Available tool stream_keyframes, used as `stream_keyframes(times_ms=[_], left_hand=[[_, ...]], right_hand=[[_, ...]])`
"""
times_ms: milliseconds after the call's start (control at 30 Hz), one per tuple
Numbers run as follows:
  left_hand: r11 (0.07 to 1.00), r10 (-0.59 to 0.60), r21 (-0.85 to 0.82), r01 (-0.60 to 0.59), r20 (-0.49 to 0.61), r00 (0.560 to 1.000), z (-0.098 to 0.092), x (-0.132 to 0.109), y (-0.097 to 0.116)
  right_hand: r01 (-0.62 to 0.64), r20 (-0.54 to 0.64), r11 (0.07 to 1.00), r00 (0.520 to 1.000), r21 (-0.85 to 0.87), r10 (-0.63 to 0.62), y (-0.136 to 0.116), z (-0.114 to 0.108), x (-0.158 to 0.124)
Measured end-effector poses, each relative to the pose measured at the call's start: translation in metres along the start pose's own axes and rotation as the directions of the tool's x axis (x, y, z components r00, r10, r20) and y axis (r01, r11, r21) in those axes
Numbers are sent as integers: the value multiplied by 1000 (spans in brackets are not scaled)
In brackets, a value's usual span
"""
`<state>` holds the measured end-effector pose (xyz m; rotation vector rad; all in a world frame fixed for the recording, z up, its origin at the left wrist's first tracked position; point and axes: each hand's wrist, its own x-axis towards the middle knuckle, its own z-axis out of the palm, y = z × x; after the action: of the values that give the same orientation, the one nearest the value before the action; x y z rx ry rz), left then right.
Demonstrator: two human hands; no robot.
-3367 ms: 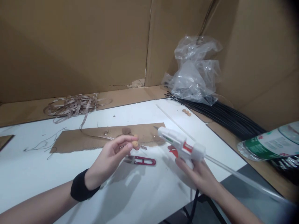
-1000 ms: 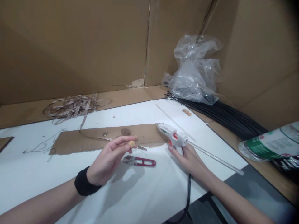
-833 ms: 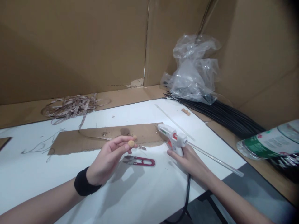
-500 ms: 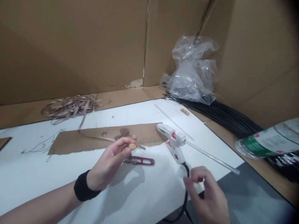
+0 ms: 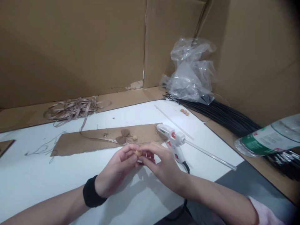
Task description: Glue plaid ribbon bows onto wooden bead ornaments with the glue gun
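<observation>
Both hands meet over the white table (image 5: 35, 175), pinching a small tan round piece (image 5: 138, 153) between their fingertips. My left hand (image 5: 117, 170), with a black wristband, grips it from the left; my right hand (image 5: 161, 164) grips it from the right. The white glue gun (image 5: 172, 140) lies on the table just right of my right hand, a clear glue stick poking out its back. A small brown bow (image 5: 123, 136) and another tan piece (image 5: 134, 137) lie on the cardboard strip (image 5: 77, 142) behind the hands. The red snips are hidden under my hands.
A tangle of checked ribbon (image 5: 70, 109) lies at the back left. Crumpled clear plastic bags (image 5: 191, 75) and a bundle of black rods (image 5: 225, 115) sit at the right. A few tan pieces (image 5: 184, 111) lie near a spare glue stick. Cardboard walls surround the table.
My right hand set the glue gun down on the table, let go, and came left to join my left hand on the tan piece. The brown bow now shows on the cardboard.
</observation>
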<state>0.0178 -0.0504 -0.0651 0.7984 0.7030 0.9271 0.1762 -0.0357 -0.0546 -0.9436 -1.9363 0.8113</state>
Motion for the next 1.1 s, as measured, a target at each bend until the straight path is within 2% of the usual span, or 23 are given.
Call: stream_keyframes(times_ms=[100, 167, 267, 300, 333, 400, 467, 500, 533, 600, 633, 700, 933, 1100], left_hand=[[1000, -18, -3, 18, -21, 1000, -4, 1, -5], [998, -9, 55, 9, -14, 1000, -7, 3, -3], [946, 91, 320, -59, -87, 992, -12, 7, 9], [876, 171, 473, -93, -123, 978, -15, 9, 14], [755, 264, 645, -120, -131, 956, -18, 11, 19], [406, 409, 903, -143, -39, 912, -25, 15, 26], [84, 453, 984, -156, 102, 886, -33, 20, 27], [-28, 452, 987, -160, 156, 878, -36, 23, 25], [-114, 446, 981, -159, 194, 874, -39, 25, 23], [-226, 426, 964, -141, 228, 875, -43, 28, 18], [-252, 415, 958, -134, 232, 880, -45, 29, 16], [-246, 408, 959, -137, 231, 883, -48, 31, 13], [-120, 464, 981, -154, 193, 864, -46, 32, 18], [19, 457, 987, -157, 131, 880, -41, 28, 19]], right_hand=[[-41, 12, 999, 999, 30, 41, -1, -1, 1], [-93, 9, 994, 996, 62, 93, -2, -3, 3], [-160, 5, 979, 987, 123, 160, -3, -6, 7], [-176, 6, 974, 984, 143, 177, -2, -6, 8], [-188, 8, 969, 982, 159, 189, -2, -6, 8], [-195, 6, 965, 980, 173, 197, 0, -6, 9], [-185, 1, 969, 982, 163, 187, 1, -7, 9], [-179, 1, 972, 983, 154, 182, 2, -7, 9], [-174, 1, 974, 984, 146, 176, 2, -8, 9], [-161, 6, 977, 987, 139, 162, 4, -9, 10], [-154, 6, 979, 988, 136, 155, 5, -10, 10], [-144, 5, 981, 989, 126, 145, 7, -11, 11], [-139, 43, 988, 990, 60, 137, 13, -8, 15], [-168, 82, 986, 982, -5, 168, 17, -1, 21]])
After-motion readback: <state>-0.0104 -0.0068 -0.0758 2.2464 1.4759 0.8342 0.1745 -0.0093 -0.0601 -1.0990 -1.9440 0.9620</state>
